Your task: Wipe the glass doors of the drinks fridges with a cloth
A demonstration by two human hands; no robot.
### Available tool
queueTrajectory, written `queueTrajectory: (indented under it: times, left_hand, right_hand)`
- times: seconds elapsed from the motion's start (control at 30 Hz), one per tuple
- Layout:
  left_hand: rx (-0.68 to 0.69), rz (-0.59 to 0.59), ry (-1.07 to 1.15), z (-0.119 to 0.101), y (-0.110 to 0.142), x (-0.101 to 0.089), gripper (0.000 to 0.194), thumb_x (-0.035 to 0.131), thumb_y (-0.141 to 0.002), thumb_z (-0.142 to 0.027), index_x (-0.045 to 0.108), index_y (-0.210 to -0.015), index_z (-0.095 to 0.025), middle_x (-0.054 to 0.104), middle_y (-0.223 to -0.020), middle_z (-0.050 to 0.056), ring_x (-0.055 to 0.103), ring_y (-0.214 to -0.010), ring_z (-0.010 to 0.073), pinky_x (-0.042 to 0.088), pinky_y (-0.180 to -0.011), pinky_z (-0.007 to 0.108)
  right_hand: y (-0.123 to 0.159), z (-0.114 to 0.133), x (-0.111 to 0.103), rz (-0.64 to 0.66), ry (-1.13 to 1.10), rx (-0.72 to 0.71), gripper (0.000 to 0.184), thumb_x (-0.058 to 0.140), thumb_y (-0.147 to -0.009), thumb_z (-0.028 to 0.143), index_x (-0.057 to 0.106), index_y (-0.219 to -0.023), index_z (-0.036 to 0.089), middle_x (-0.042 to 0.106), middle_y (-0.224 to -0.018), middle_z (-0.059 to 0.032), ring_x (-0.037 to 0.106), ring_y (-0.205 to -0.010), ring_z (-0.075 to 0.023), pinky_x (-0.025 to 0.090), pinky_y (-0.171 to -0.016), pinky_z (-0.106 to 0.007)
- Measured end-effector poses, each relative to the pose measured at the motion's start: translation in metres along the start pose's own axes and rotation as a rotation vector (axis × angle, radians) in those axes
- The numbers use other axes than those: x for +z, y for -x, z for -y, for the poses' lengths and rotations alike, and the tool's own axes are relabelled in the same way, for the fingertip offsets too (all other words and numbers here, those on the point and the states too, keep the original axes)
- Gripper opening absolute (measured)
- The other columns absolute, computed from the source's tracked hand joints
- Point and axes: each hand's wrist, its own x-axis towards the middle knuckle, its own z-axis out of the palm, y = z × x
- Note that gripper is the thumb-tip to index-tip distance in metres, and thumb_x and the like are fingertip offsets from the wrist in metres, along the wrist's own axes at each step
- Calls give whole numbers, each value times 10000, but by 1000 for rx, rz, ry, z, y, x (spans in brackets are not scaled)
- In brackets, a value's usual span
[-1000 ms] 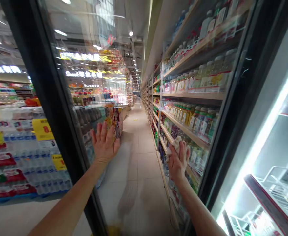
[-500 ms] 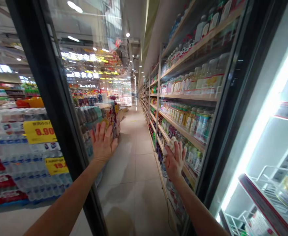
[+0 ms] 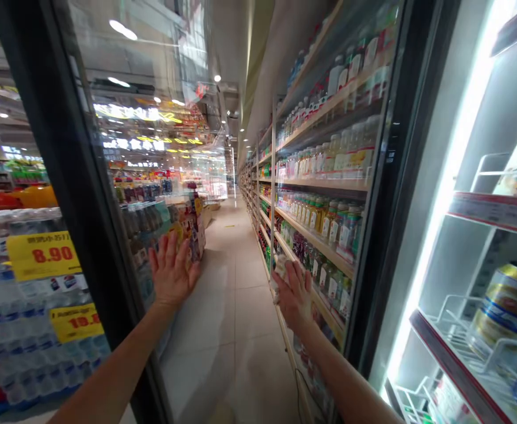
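A glass door with a dark frame [image 3: 49,138] stands in front of me, and the aisle shows through it. My left hand [image 3: 172,274] is stretched up to the glass near the frame's left side, fingers spread, with nothing in it. On the right half of the pane, my right hand [image 3: 294,294] presses a crumpled pale cloth [image 3: 280,267] against the glass. The cloth is partly hidden behind the fingers.
To the right is a lit refrigerated cabinet with wire-fronted shelves [image 3: 450,368], gold cans [image 3: 503,306] and a carton. Beyond the glass, long shelves hold rows of bottles [image 3: 329,221]. Stacked bottle packs with yellow price signs [image 3: 42,254] stand at left.
My view has turned a little to the right, bringing more of the cabinet's cans and carton into sight. My right hand with the cloth has shifted slightly left; my left hand stays spread.
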Motion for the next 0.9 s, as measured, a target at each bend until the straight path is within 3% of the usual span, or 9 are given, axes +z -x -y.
queueTrajectory:
  times: [0.33,0.6,0.77,0.9]
  left_hand:
    - [29,-5,21,7,-1,15,645,510,-780,-328,284,-1374,-219,263,-1455,125,161,-1368,266,119,-1093,507]
    - [56,-41,34,13,0,23,637,508,-781,-351,301,-1369,-220,263,-1458,111,186,-1360,275,121,-1096,498]
    - [69,-27,9,17,-1,33,646,483,-801,-351,252,-1389,-216,232,-1470,105,164,-1366,269,116,-1098,492]
    - [70,-19,22,20,-2,45,683,503,-799,-318,199,-1405,-234,216,-1475,101,172,-1363,275,133,-1091,507]
  right_hand:
    - [1,-11,3,22,35,-65,366,488,-817,116,576,-1137,270,440,-1360,-75,260,-1343,-215,175,-1087,-464]
    - [11,-27,5,-81,78,99,378,442,-825,88,575,-1140,248,282,-1460,-76,269,-1339,-258,198,-1074,-512]
    - [11,-13,18,-97,82,113,425,433,-820,91,541,-1199,249,261,-1469,-79,266,-1338,-279,224,-1067,-514]
    - [14,10,34,-50,93,2,411,445,-811,84,566,-1168,246,362,-1419,-81,273,-1337,-254,222,-1079,-484]
